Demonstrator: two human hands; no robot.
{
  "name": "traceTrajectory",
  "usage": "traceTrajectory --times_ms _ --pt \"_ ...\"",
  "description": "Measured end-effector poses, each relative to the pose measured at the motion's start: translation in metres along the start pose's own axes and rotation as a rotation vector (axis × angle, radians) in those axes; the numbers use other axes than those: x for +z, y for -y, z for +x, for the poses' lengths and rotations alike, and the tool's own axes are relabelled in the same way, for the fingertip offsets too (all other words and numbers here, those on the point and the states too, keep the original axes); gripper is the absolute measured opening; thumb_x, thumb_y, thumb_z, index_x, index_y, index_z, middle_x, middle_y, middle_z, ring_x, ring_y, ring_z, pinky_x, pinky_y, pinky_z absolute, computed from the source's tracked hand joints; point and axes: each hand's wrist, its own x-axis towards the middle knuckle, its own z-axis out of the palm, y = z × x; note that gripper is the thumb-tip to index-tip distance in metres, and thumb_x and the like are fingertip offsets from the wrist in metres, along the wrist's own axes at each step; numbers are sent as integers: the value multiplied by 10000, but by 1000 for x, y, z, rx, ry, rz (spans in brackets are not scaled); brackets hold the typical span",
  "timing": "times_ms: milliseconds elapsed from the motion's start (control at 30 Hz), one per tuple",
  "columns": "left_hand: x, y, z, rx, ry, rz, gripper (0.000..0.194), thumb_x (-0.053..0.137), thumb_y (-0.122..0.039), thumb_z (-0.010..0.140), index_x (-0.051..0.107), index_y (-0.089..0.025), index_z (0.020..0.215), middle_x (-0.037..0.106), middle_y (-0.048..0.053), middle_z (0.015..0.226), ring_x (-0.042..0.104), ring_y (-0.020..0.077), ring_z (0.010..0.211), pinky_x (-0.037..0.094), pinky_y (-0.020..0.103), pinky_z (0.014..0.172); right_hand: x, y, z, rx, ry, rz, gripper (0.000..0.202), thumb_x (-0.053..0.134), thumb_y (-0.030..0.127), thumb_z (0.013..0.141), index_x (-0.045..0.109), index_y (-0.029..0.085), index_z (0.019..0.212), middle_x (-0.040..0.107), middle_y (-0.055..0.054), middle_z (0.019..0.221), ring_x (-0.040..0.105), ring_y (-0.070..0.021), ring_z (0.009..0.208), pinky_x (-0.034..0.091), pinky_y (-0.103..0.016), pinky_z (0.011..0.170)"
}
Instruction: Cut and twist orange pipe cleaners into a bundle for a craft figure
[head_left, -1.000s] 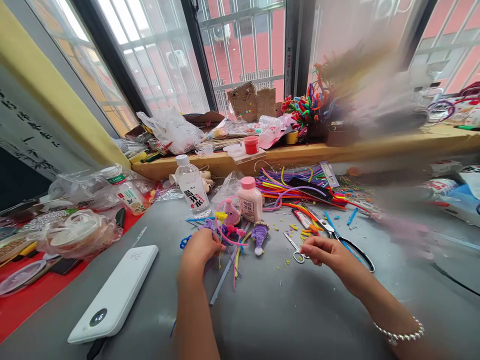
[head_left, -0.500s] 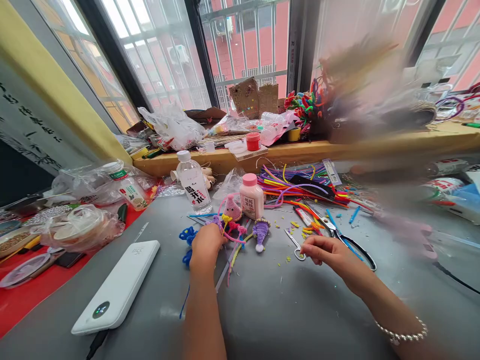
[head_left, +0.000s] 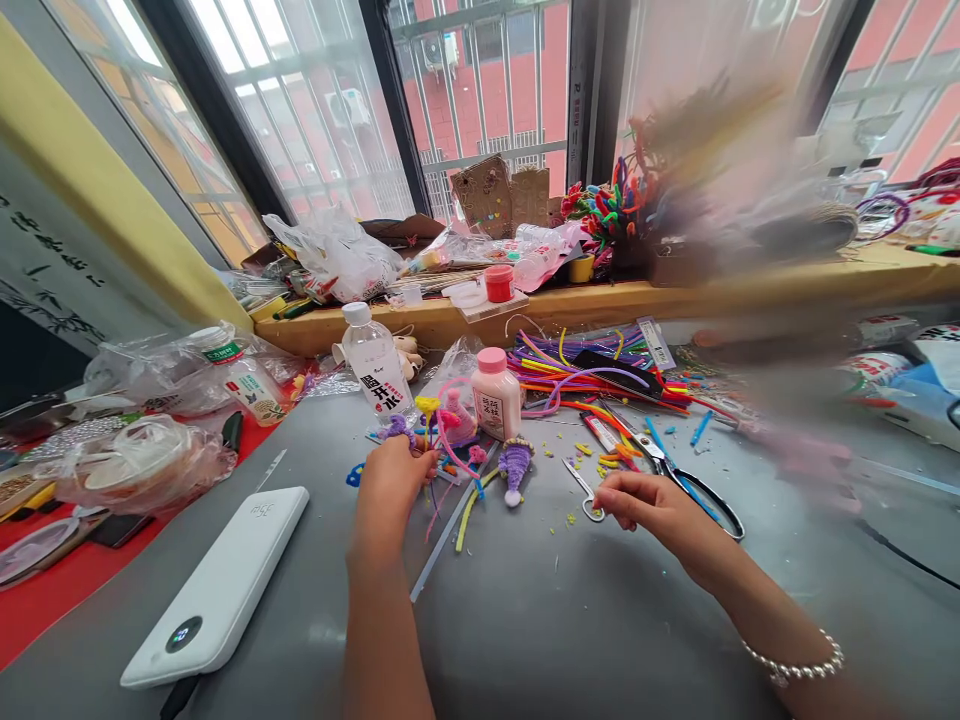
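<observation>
My left hand (head_left: 394, 480) is closed around pipe-cleaner flowers; a yellow flower (head_left: 427, 405) and a purple flower (head_left: 397, 428) stick up above the fingers. The blue flower (head_left: 355, 476) shows partly beside that hand, and whether it is held I cannot tell. A pink crocheted figure (head_left: 459, 425) sits just behind, and a purple crocheted cone (head_left: 515, 465) lies to the right. A yellow-green pipe cleaner (head_left: 469, 520) rests on the table nearby. My right hand (head_left: 637, 500) pinches the ring of small scissors (head_left: 581, 480), whose blades point away and left. Large black-handled scissors (head_left: 697, 488) lie beyond it.
A water bottle (head_left: 377, 370) and a pink-capped bottle (head_left: 495, 395) stand behind my hands. A white power bank (head_left: 225, 580) lies at left. Bundled colourful pipe cleaners (head_left: 592, 370) lie at the back, with yellow clippings (head_left: 581, 450) scattered nearby. The view's right side is blurred.
My left hand has lifted the flowers a little, and the yellow one now stands higher. Less of the blue flower shows. My right hand stays at the small scissors; the view has shifted slightly.
</observation>
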Motion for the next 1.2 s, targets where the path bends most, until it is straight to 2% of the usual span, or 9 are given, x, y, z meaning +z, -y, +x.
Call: traceTrajectory --times_ms 67,167,367,467,533,600,767,967,1200 --pt "-4 -1 -3 -32 -46 126 183 489 -251 696 626 -141 746 682 124 773 621 239 721 399 269 555 0 0 0 4 7 6 270 570 447 697 633 189 651 519 2 616 412 -113 560 338 -228 554" --pt "-10 -4 -10 -61 -187 230 260 442 -293 738 643 -133 778 663 171 833 604 287 782 389 298 563 1 1 0 7 14 12 271 567 445 702 635 188 652 527 0 634 412 -110 563 341 -228 557" --pt "-11 -4 -19 -113 -582 215 444 352 -442 786 651 -115 809 639 178 797 572 301 804 395 321 582 2 2 -1 11 11 9 299 552 477 698 627 191 658 527 -4 637 424 -122 573 348 -239 575" --pt "-10 -2 -18 -49 -680 121 483 329 -478 794 643 -129 907 649 148 792 571 275 818 394 308 637 2 3 -1 12 12 3 299 551 478 696 632 192 663 527 -4 642 421 -122 574 346 -238 576" --pt "-11 -1 -16 -61 -721 52 492 296 -475 810 620 -150 987 658 129 806 581 249 782 388 292 646 2 3 -1 8 8 6 291 554 469 695 636 193 654 523 -1 634 418 -120 568 339 -236 568" --pt "-11 -2 -14 -88 -714 37 487 299 -465 812 618 -151 1003 660 128 807 585 250 765 383 289 635 1 3 0 9 8 15 281 558 458 696 639 194 646 527 2 635 416 -115 564 334 -233 563" --pt "-8 -3 -9 -82 -538 65 448 318 -425 806 632 -157 978 662 132 802 588 276 783 379 301 615 1 2 0 9 23 32 267 553 434 719 642 191 655 524 8 638 412 -104 562 330 -227 564" --pt "-7 -3 -5 -31 -372 -46 393 303 -357 811 632 -166 912 677 94 749 600 236 740 387 281 619 2 5 -3 1 29 69 274 550 437 724 636 189 647 510 8 623 396 -103 553 324 -231 562" --pt "-4 -1 -1 -18 -411 13 404 324 -367 814 594 -156 1028 683 107 742 596 267 794 384 301 643 0 5 -3 13 36 65 280 549 432 727 632 175 649 499 7 614 391 -100 555 323 -232 564"
